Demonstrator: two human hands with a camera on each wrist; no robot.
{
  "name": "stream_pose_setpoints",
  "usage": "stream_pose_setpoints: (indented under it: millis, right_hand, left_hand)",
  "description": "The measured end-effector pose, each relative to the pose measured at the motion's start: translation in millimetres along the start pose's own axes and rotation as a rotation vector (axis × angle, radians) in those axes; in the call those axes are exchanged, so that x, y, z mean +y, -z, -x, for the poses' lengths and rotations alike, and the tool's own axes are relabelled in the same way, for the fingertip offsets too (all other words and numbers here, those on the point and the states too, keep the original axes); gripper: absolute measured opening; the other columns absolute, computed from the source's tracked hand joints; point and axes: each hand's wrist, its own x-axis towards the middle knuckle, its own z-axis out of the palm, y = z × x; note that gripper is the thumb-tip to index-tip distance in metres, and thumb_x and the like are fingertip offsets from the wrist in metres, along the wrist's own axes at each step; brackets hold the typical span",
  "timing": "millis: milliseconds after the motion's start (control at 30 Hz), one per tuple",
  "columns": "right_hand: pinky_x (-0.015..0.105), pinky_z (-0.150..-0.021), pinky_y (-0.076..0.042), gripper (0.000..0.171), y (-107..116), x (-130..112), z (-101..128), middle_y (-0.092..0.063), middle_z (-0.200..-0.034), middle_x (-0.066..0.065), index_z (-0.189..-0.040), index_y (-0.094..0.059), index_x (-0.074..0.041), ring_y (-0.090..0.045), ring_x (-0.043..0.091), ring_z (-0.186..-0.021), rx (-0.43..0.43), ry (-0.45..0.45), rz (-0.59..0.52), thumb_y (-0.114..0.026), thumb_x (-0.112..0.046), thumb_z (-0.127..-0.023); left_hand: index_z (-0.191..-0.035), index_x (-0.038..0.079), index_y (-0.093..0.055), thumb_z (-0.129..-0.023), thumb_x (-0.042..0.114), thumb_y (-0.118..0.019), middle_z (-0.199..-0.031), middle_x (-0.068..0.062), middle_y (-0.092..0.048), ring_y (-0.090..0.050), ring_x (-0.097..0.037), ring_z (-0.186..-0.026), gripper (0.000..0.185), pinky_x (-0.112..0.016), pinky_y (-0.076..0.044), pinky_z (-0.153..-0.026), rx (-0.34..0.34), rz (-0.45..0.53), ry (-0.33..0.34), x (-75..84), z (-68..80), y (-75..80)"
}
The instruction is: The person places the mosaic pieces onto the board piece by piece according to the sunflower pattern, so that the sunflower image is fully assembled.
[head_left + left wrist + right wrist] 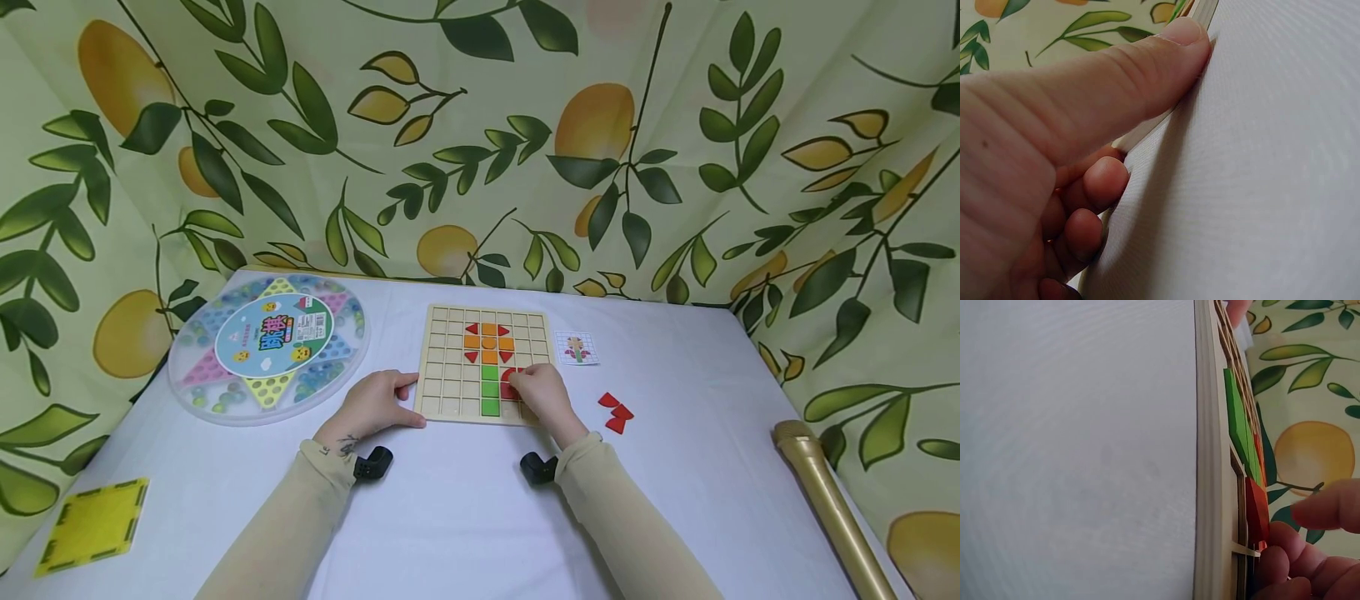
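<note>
A wooden grid board (450, 367) lies in the middle of the table, with orange squares (489, 330), red triangles (472, 357) and a column of green squares (490, 389) set in its cells. My left hand (375, 404) holds the board's near left corner; the thumb (1129, 78) lies along the front edge, fingers at the side. My right hand (543, 396) is over the right part of the board. Its curled fingertips touch a red piece (1257, 509) beside the green column, while the thumb (1329, 506) stands apart from them.
Several loose red pieces (617, 412) lie right of the board, below a small pattern card (577, 347). A round marble-game case (217, 392) stands at the back left. A yellow square (93, 527) lies front left, a gold microphone (828, 500) at the right edge.
</note>
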Motion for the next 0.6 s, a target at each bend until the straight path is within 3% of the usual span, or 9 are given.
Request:
stream_pose_setpoints:
  millis: [200,433,600]
  right_hand:
    - [0.024,-0.047,-0.035,0.014,0.2,0.7,1.2,-0.055,-0.069,0.005,-0.069,-0.061,-0.005,-0.047,0.017,-0.059,-0.006,0.059,0.024,-0.066,-0.014,-0.079]
    - [0.022,-0.050,-0.039,0.005,-4.8,0.9,0.5,-0.058,-0.081,0.007,-0.080,-0.063,-0.005,-0.049,0.016,-0.063,-0.074,0.122,-0.053,-0.063,-0.010,-0.079]
    - [0.022,-0.048,-0.038,0.007,-4.8,1.6,1.9,-0.059,-0.077,0.007,-0.080,-0.064,-0.006,-0.049,0.016,-0.058,-0.080,0.116,-0.036,-0.060,-0.012,-0.081]
  left_hand:
    - [-0.126,0.009,-0.058,-0.055,0.032,-0.088,-0.073,0.001,-0.047,-0.040,-0.015,-0.065,0.081,-0.028,-0.029,-0.061,0.003,-0.002,-0.009,-0.4,-0.3,0.5]
    - [-0.126,0.008,-0.058,-0.055,0.032,-0.088,-0.073,0.001,-0.047,-0.040,-0.015,-0.065,0.081,-0.028,-0.029,-0.061,0.004,-0.010,-0.009,-1.2,-0.1,0.7]
    - [-0.126,0.008,-0.058,-0.055,0.032,-0.088,-0.073,0.001,-0.047,-0.040,-0.015,-0.064,0.080,-0.028,-0.029,-0.060,0.003,-0.009,-0.013,-0.3,0.0,0.3]
